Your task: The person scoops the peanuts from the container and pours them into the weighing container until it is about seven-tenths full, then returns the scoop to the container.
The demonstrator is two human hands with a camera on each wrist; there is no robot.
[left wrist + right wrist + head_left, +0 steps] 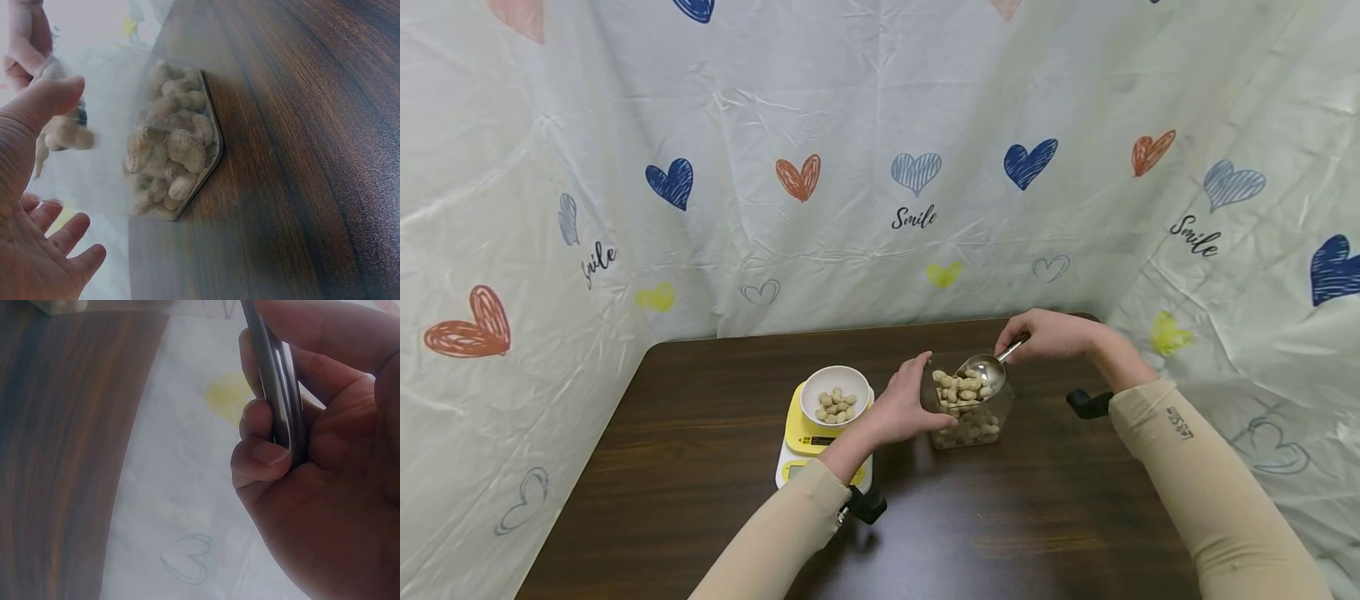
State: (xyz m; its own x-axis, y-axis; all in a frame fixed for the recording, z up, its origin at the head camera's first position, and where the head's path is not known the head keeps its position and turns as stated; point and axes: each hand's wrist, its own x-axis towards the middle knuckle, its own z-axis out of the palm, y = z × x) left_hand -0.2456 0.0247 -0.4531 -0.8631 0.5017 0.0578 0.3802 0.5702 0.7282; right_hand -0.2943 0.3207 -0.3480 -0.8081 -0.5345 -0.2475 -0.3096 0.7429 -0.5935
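My left hand holds a clear square container by its left side, thumb on the near wall and fingers on the far one. Unshelled peanuts fill its lower part, seen through the wall in the left wrist view. My right hand grips the handle of a metal scoop, fingers curled round it. Tilted down to the left, the scoop is at the container's mouth with several peanuts in front of its bowl.
Left of the container, a white bowl with several peanuts sits on a yellow and white kitchen scale. The dark wooden table ends at a white curtain printed with hearts, behind and on both sides.
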